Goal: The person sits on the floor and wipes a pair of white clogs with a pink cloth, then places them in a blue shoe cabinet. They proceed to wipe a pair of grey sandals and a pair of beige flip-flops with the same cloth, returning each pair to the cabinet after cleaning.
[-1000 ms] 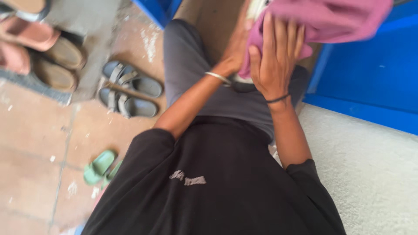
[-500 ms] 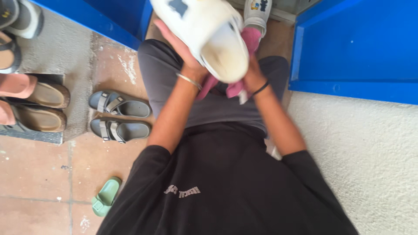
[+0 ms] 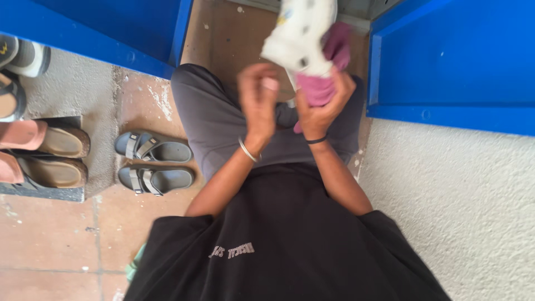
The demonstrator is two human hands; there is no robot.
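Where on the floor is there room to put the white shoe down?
Bare floor lies between the blue panels. Bare tile lies below the brown sandals. It is crowded around the grey sandals.

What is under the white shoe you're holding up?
A pink cloth is bunched under the white shoe, pressed there by the right hand. The left hand is beside it, off the shoe. The shoe hides part of the cloth.
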